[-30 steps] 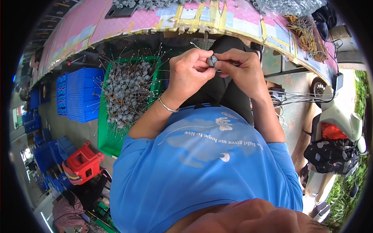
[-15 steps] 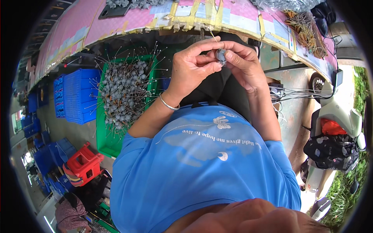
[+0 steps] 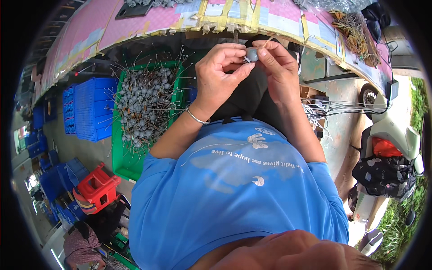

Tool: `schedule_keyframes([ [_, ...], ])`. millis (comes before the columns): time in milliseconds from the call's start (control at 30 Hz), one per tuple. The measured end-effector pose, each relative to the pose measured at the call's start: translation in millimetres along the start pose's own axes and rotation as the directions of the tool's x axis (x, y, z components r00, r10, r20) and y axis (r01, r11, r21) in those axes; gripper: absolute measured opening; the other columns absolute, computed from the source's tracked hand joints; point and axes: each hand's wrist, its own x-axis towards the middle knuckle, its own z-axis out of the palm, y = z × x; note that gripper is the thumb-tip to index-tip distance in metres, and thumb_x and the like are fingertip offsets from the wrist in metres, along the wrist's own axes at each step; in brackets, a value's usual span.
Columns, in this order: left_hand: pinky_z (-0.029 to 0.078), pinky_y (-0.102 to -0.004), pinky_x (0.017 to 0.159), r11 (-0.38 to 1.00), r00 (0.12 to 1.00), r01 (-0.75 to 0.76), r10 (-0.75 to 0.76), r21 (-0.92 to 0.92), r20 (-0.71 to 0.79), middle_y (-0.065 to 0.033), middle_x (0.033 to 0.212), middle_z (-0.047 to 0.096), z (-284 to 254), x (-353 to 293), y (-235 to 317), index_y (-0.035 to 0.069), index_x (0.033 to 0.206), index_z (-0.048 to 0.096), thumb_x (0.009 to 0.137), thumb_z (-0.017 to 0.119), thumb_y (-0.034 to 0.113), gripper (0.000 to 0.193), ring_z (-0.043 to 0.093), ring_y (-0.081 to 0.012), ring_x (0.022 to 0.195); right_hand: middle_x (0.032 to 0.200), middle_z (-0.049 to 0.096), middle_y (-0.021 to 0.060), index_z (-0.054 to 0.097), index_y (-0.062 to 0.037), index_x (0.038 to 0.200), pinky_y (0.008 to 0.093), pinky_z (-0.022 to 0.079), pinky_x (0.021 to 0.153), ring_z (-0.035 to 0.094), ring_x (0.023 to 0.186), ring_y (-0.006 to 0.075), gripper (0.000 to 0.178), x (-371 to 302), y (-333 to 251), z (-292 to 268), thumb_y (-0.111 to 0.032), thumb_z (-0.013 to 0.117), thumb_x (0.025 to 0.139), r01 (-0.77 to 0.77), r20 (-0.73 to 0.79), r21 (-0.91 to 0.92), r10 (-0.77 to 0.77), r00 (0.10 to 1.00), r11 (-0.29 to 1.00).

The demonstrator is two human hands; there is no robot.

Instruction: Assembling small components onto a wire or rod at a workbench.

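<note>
A small round grey ball [image 3: 252, 54] is held between my two hands, just below the table's near edge. My left hand [image 3: 220, 72] is closed, its thumb and fingertips pinching the ball's left side, where a small pale piece shows. My right hand [image 3: 282, 72] is closed too, with thumb and forefinger on the ball's right side. A thin yellowish strand [image 3: 268, 42] sticks up from the right fingertips; whether it joins the ball is hidden. To the left, a green crate [image 3: 118, 158] holds many similar grey balls on thin wires with pale tips.
The table [image 3: 157, 20] is covered in pink sheet and yellow tape, with a dark flat object [image 3: 133, 11] and a bundle of brown wires [image 3: 355, 36] on it. Blue crates [image 3: 93, 110] and a red plastic stool [image 3: 96, 189] stand left. A scooter [image 3: 389, 135] is at right.
The ball has turned in my fingers and moved slightly up and left. My right hand has rolled, and the strand now leans right instead of up and left.
</note>
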Motion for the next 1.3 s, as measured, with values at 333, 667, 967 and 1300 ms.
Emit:
schedule_keyframes([
  [333,0.060,-0.0260,0.065,0.958,0.981,-0.173,0.147,0.229,0.125,-0.0101,0.100,0.067,-31.4,-8.5,10.7,-0.001,0.096,0.066,0.080,0.077,0.001,0.020,0.070,-0.0156,0.081,0.095,0.068,0.0082,0.064,-0.0010,0.091,0.0316,0.053,0.084,0.065,0.090,0.0156,0.012,-2.3,-6.9,7.5,-0.011,0.060,0.097,0.110,0.061,-0.147,-0.102,0.993,0.983],
  [667,0.054,-0.0213,0.055,0.762,0.920,0.390,-0.350,0.517,-0.179,-0.0124,0.106,0.067,-177.4,-50.1,56.4,-0.001,0.102,0.068,0.082,0.073,-0.003,0.021,0.066,-0.0114,0.072,0.097,0.069,0.0090,0.065,0.0018,0.106,0.0274,0.056,0.079,0.068,0.087,0.0159,0.014,5.2,-18.2,-7.5,-0.007,0.063,0.094,0.017,0.200,-0.283,0.041,0.979,0.959],
  [967,0.054,-0.0293,0.079,0.436,0.896,0.419,-0.340,0.797,-0.285,-0.0128,0.113,0.067,-227.1,-54.5,50.1,-0.003,0.121,0.062,0.085,0.074,0.009,0.040,0.066,-0.0208,0.102,0.095,0.069,0.0064,0.074,-0.0204,0.106,0.0283,0.054,0.066,0.066,0.073,0.0153,0.029,19.3,-100.8,-153.1,-0.009,0.074,0.080,-0.137,-0.059,-0.991,-0.864,0.500,-0.011],
  [1300,0.056,-0.0287,0.072,0.807,0.988,-0.124,0.043,0.578,0.151,-0.0120,0.099,0.068,-32.4,114.6,-17.0,0.000,0.109,0.068,0.080,0.070,0.001,0.029,0.070,-0.0187,0.085,0.083,0.069,0.0042,0.071,-0.0012,0.094,0.0261,0.051,0.064,0.064,0.071,0.0092,0.012,46.8,-104.8,-138.5,-0.012,0.068,0.089,0.025,-0.236,-0.952,-0.784,0.574,0.305],
])
